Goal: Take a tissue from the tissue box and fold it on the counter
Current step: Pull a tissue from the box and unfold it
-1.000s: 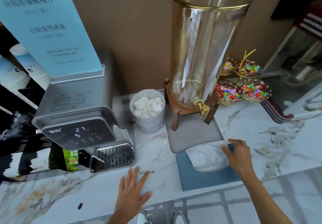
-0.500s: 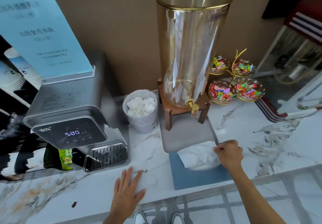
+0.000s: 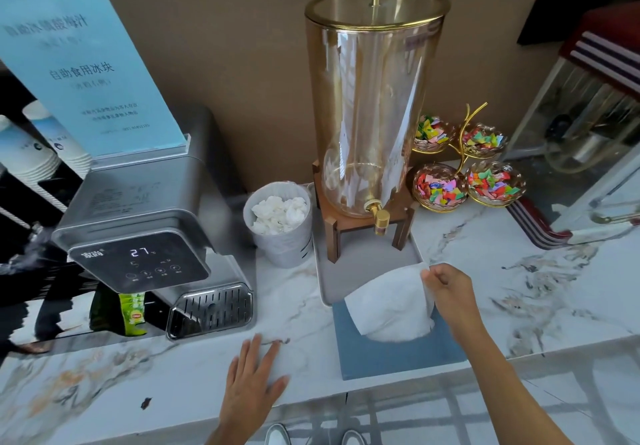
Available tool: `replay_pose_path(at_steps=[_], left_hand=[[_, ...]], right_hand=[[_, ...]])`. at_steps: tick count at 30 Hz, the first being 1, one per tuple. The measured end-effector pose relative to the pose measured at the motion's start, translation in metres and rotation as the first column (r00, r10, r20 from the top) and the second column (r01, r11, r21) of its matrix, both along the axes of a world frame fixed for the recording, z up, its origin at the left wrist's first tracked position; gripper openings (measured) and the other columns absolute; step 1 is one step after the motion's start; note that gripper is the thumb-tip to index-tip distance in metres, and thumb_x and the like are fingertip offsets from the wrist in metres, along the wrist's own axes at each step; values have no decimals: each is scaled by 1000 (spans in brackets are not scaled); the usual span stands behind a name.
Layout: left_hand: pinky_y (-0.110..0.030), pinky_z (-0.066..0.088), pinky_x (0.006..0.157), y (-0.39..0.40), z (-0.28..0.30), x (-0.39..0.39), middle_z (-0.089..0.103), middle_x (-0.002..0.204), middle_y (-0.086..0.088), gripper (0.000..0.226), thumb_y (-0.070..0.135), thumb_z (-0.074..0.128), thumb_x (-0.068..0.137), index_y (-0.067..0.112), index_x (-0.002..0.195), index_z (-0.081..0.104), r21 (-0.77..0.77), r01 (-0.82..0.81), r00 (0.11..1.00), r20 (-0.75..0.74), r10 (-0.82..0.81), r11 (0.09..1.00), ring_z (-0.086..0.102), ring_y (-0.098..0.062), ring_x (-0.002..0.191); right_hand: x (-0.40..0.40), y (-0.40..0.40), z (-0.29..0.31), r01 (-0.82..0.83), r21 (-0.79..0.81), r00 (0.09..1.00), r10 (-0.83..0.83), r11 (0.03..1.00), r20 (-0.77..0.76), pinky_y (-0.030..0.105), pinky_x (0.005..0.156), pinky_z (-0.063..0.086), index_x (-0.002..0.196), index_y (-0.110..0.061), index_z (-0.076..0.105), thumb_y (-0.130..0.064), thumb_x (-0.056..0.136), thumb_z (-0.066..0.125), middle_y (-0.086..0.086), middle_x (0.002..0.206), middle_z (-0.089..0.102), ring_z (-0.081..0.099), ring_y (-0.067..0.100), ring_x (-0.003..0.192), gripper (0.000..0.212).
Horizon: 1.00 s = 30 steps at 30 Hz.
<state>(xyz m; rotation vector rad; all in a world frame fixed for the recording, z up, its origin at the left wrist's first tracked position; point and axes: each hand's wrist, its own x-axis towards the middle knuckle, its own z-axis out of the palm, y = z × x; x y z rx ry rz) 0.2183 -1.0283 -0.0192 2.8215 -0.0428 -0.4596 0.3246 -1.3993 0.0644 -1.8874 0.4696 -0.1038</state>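
A flat blue tissue box [image 3: 388, 358] lies on the marble counter [image 3: 519, 288] near its front edge. A white tissue [image 3: 391, 300] rises out of the box, stretched up and back. My right hand [image 3: 450, 285] pinches the tissue's upper right corner between thumb and fingers. Left of the box, my left hand [image 3: 252, 372] rests flat on the counter with its fingers spread and holds nothing.
A grey tray [image 3: 367, 257] behind the box carries a glass drink dispenser [image 3: 370, 98] on a wooden stand. A white cup of crumpled tissues [image 3: 280, 219] stands beside it. A silver water machine [image 3: 145, 229] is at left. Candy bowls [image 3: 467, 181] sit at back right.
My right hand closed on the tissue and has pulled it up out of the box. My left hand stayed flat on the counter.
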Motion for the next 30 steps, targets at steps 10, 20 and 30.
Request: replay_pose_path(at_steps=[10,20,30], left_hand=[[-35,12,122,-58,8,24,10,167,-1,72,50,55,95,29,156,23,-280,-61,997,34,74,958,4,-16,154],[-20,28,112,-113,91,61,38,154,23,62,46,61,94,45,149,33,-859,-242,970,-201,137,452,33,2,142],[-43,48,99,-93,122,78,70,123,-6,37,38,62,94,18,126,65,-954,-271,942,-234,242,132,62,-26,107]], right_hand=[[-3,27,48,-136,104,986,124,985,110,29,67,45,76,-20,63,-21,93,61,-1,74,66,59,9,71,17],[-9,70,96,-325,153,934,291,933,208,37,66,51,84,-26,67,-29,90,62,-3,79,71,66,23,76,8],[-12,89,118,-323,284,929,245,903,277,29,62,52,90,-22,69,-47,78,64,-1,85,75,70,14,74,28]])
